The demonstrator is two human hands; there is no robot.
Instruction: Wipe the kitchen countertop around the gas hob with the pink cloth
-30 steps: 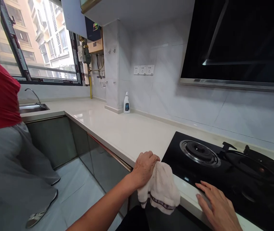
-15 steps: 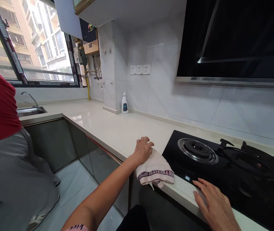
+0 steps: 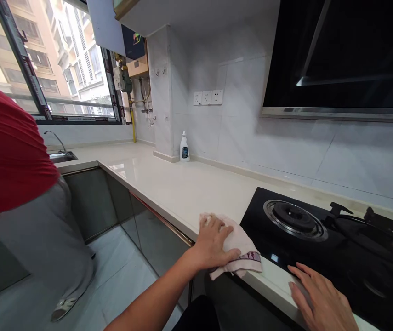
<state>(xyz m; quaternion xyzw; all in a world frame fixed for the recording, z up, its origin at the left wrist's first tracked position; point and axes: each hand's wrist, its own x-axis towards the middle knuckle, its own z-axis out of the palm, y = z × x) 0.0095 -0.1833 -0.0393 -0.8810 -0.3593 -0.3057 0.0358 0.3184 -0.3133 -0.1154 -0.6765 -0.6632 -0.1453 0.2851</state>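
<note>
A white cloth (image 3: 242,243) with a purple patterned band lies at the counter's front edge, left of the black gas hob (image 3: 251,216), and hangs slightly over. My left hand (image 3: 215,243) rests flat on top of it, fingers spread, the thumb near the band. At the hob's front edge is my right hand (image 3: 323,296), palm down and holding nothing, with its fingertips on the black surface and its thumb apart. Part of the cloth is hidden beneath my left hand.
A white spray bottle (image 3: 184,148) stands against the wall at the back of the counter (image 3: 168,184). Over the hob hangs a black range hood (image 3: 348,55). To the left, a person in a red top (image 3: 13,151) is near the sink (image 3: 61,157).
My left hand has shifted from the cloth's far left edge onto its middle, spreading its fingers. My right hand stays at the hob edge. The person in red appears farther right in view.
</note>
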